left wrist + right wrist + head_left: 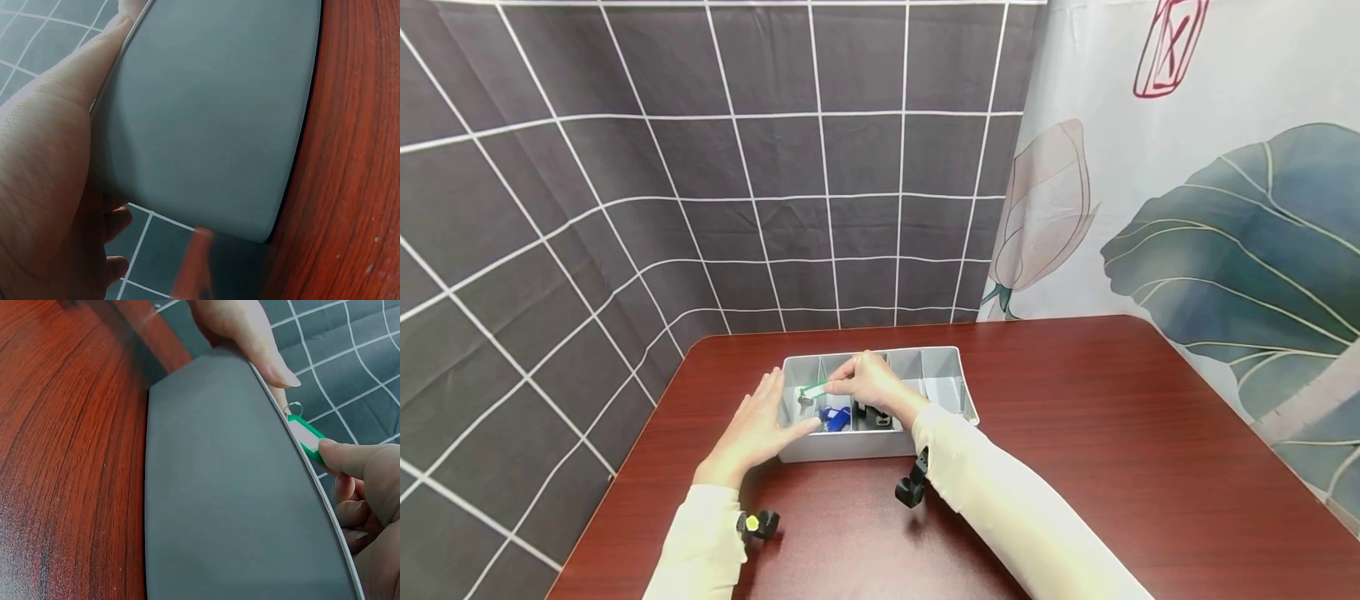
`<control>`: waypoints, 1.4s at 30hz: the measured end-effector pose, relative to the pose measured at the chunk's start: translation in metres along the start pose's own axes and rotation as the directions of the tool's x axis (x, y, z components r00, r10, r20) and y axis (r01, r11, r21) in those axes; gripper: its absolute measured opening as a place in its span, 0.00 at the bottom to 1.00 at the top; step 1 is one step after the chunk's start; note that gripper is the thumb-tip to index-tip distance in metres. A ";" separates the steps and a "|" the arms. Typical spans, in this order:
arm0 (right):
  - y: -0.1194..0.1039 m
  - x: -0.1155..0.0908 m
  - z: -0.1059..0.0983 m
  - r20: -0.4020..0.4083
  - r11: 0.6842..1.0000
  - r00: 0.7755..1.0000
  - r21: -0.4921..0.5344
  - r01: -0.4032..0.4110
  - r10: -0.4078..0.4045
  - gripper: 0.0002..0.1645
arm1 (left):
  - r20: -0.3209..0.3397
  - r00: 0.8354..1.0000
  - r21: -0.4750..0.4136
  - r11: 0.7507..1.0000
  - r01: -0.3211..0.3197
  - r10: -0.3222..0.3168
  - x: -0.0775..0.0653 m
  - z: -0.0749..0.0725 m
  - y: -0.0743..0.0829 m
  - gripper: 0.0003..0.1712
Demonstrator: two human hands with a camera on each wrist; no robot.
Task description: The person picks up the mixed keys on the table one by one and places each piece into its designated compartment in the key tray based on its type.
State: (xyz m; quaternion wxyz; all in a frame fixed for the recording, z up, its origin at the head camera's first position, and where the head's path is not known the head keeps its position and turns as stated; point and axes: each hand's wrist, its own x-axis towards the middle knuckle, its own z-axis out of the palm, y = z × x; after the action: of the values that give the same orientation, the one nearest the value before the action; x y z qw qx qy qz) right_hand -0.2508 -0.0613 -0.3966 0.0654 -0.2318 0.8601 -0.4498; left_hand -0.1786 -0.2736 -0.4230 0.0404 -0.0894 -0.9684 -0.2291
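A grey divided storage box (pixel 850 447) stands on the table. Over its left compartments, my right hand (pixel 871 382) pinches a green key tag (pixel 306 436) with a white label and a metal ring. The ring end points left. My left hand (pixel 754 425) rests against the box's left end, fingers extended along the side and thumb at the front rim. Blue key tags (pixel 837 418) lie in the second compartment from the left. Black items (pixel 876 418), partly under my right hand, lie in the one beside it. Both wrist views mostly show the box's outer front wall (pixel 206 112).
The reddish-brown wooden table (pixel 1112 442) extends to both sides of the box. Behind it hangs a dark grid-patterned cloth (pixel 760 158), with a white leaf-and-flower curtain (pixel 1097 67) to the right. Small black wrist cameras (pixel 912 483) hang under the sleeves near the table.
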 end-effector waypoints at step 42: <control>-0.007 -0.014 -0.019 -0.088 0.997 0.995 0.050 0.050 -0.045 0.07 | -0.006 1.000 -0.002 1.000 -0.004 0.004 0.000 0.000 -0.002 0.64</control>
State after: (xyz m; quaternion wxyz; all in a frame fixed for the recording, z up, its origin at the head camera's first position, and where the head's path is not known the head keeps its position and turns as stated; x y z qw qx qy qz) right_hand -0.2420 -0.0439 -0.3809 0.0232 -0.2306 0.8442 -0.4833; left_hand -0.1787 -0.2752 -0.4240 0.0437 -0.0907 -0.9679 -0.2304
